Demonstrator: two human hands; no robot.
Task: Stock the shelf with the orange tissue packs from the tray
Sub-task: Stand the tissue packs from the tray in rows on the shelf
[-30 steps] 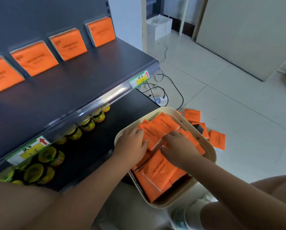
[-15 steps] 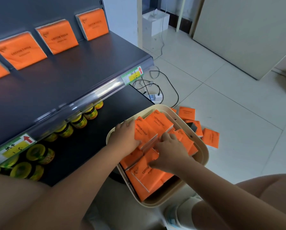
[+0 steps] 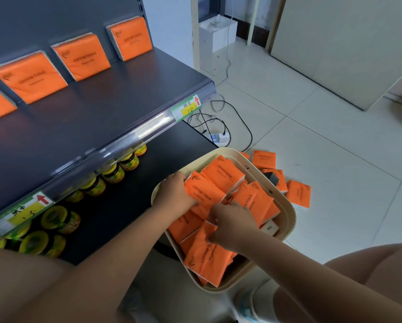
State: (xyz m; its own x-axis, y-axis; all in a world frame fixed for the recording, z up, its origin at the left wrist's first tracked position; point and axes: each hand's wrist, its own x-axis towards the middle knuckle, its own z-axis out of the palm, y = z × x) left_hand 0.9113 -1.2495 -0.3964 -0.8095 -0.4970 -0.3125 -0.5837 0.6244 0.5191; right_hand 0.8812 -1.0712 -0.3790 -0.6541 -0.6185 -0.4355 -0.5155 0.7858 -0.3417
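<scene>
A cream tray (image 3: 286,220) rests on the edge of the lower shelf, filled with several orange tissue packs. My left hand (image 3: 175,194) grips the left edge of one orange tissue pack (image 3: 204,194) tilted up near the tray's left side. My right hand (image 3: 232,221) pinches the corner of another orange pack (image 3: 207,255) lying in the tray's near half. Several orange packs (image 3: 83,58) lean upright in a row against the back of the dark upper shelf (image 3: 78,127).
Jars with yellow lids (image 3: 57,220) line the lower shelf under the upper one. More orange packs (image 3: 298,194) lie on the tiled floor right of the tray. A power strip with cables (image 3: 218,136) lies on the floor behind it. My knee (image 3: 370,276) is at the lower right.
My left hand has raised its pack onto its edge. My right hand slid toward the tray's near half and took a pack's corner. The view shifted slightly.
</scene>
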